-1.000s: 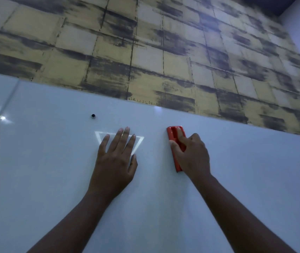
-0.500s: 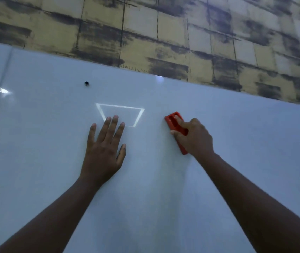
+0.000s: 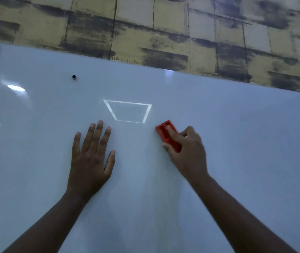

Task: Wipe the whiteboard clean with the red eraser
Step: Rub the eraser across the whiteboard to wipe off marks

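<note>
The whiteboard (image 3: pixel 236 143) fills most of the view, glossy and pale, with no writing that I can make out. My right hand (image 3: pixel 187 152) presses the red eraser (image 3: pixel 163 131) flat against the board, right of centre; the eraser tilts with its upper end to the left, and my fingers cover its lower half. My left hand (image 3: pixel 90 156) lies flat on the board with fingers spread, holding nothing, a hand's width left of the eraser.
A bright four-sided light reflection (image 3: pixel 128 111) sits on the board just above and between my hands. A small dark dot (image 3: pixel 74 76) marks the board at upper left. Above the board's top edge is a yellow and grey tiled wall (image 3: pixel 145 28).
My right hand has slid the eraser down the board and tilted it leftward at the top. My left hand has moved down too, off the reflection that it partly covered a second ago.
</note>
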### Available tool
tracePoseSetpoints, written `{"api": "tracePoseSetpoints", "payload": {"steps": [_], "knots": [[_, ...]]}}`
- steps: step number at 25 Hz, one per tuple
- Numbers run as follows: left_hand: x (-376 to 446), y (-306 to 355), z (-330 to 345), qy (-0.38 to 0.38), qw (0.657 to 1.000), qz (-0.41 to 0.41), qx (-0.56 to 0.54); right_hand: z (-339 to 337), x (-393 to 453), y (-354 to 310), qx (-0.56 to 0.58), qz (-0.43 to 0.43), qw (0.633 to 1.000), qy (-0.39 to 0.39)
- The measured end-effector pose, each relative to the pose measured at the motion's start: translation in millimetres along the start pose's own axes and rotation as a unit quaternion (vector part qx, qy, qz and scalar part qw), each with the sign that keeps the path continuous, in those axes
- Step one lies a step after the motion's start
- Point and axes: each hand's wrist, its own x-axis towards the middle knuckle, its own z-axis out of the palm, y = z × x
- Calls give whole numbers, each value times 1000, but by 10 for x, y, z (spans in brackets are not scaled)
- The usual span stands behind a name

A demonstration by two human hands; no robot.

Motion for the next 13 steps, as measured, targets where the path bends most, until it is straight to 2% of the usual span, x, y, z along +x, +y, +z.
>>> {"api": "tracePoseSetpoints", "payload": {"steps": [5, 7, 9, 13], "knots": [[-126, 54, -40, -18, 1000, -16, -9, 299, -702, -413, -55, -175, 983, -26], [-205, 47, -79, -29, 999, -14, -8, 250, -738, -371, -64, -211, 975, -33], [-366, 55, -115, -35, 999, -14, -3, 141, -640, -184, -63, -176, 982, -25], [-731, 86, -173, -42, 999, -22, 5, -136, -372, 410, -13, 25, 999, 40]]}}
